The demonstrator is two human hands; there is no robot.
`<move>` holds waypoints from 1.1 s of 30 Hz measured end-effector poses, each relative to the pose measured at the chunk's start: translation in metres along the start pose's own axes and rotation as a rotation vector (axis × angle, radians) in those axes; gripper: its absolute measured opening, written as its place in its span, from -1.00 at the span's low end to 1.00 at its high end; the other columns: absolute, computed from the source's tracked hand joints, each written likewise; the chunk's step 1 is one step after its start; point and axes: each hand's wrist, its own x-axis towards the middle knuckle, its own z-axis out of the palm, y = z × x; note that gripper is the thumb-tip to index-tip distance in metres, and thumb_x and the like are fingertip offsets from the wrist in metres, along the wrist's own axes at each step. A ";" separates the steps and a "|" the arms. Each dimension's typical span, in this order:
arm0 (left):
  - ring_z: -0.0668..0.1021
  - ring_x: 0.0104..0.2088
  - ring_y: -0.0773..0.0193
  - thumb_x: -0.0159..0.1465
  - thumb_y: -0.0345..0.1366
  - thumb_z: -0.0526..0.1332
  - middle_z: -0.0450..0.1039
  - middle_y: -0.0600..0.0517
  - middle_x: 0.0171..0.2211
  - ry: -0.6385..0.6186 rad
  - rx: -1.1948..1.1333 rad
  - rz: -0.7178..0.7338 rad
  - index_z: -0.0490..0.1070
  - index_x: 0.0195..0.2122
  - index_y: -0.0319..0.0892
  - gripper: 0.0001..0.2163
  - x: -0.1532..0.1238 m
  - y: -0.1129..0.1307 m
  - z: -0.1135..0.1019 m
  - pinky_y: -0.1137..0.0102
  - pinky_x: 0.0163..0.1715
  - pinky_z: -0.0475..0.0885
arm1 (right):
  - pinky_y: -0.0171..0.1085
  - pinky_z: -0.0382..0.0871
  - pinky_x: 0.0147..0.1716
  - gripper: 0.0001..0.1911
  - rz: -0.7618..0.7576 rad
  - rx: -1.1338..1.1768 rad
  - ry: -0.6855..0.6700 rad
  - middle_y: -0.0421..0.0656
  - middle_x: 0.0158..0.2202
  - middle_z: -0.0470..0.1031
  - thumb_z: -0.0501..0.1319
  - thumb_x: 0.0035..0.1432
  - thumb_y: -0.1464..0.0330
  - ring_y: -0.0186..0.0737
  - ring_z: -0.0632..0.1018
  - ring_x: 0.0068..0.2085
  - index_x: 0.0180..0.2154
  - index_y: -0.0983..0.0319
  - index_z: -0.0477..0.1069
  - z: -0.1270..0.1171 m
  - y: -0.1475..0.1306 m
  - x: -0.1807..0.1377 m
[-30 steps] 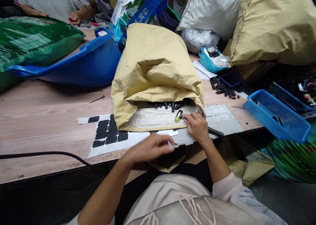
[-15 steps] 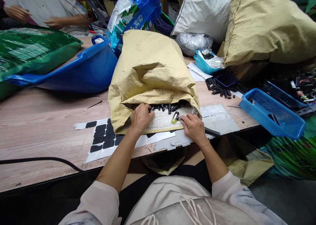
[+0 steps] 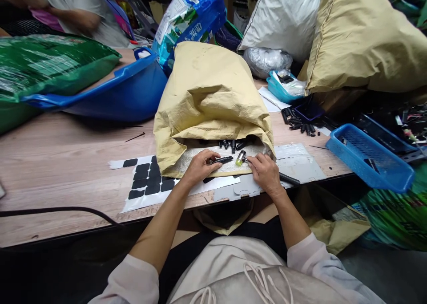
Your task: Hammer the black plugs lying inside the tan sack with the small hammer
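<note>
A tan woven sack lies on the table with its mouth toward me, its whitish lining showing. Just inside the opening are several small black cylindrical parts. My left hand pinches slim black pieces over the lining; whether they are one part or two I cannot tell. In my right hand is a small hammer, its metal head tipped yellow-green and resting near the sack's lip. The hammer's dark handle sticks out beyond my palm to the right.
A sheet of black rounded stickers lies partly under the sack. On the left are a blue scoop-like basin and a green sack. A blue basket stands right, near black parts. Another person is at the far left.
My left hand has drawn back from inside the sack's mouth, bringing slim black pieces into sight. My right hand keeps the hammer in nearly the same place. The view has shifted slightly.
</note>
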 end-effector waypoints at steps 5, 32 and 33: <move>0.50 -0.30 0.20 0.16 -0.19 0.39 0.54 0.03 -0.30 0.024 -0.040 -0.030 0.58 -0.27 -0.12 -0.84 0.000 -0.005 -0.002 0.32 -0.23 0.45 | -0.20 0.34 -0.16 -0.70 0.007 0.017 0.070 -0.09 -0.25 0.54 0.10 0.46 0.35 -0.11 0.46 -0.20 0.04 0.13 0.59 -0.006 0.000 0.002; 0.45 -0.30 0.23 0.11 -0.33 0.39 0.43 0.09 -0.35 0.003 -0.121 -0.052 0.47 -0.40 -0.16 -0.89 0.002 -0.001 -0.002 0.34 -0.25 0.32 | -0.33 0.41 -0.22 -0.61 -0.074 0.302 -0.067 -0.11 -0.16 0.56 0.03 0.51 0.33 -0.22 0.57 -0.16 0.20 0.09 0.52 -0.013 -0.052 0.044; 0.44 -0.31 0.24 0.11 -0.33 0.38 0.41 0.10 -0.36 -0.001 -0.116 -0.048 0.45 -0.43 -0.16 -0.89 0.002 0.000 -0.003 0.35 -0.25 0.31 | -0.34 0.40 -0.25 -0.61 -0.080 0.277 -0.091 -0.12 -0.16 0.56 0.05 0.50 0.34 -0.22 0.57 -0.18 0.20 0.08 0.52 -0.012 -0.054 0.044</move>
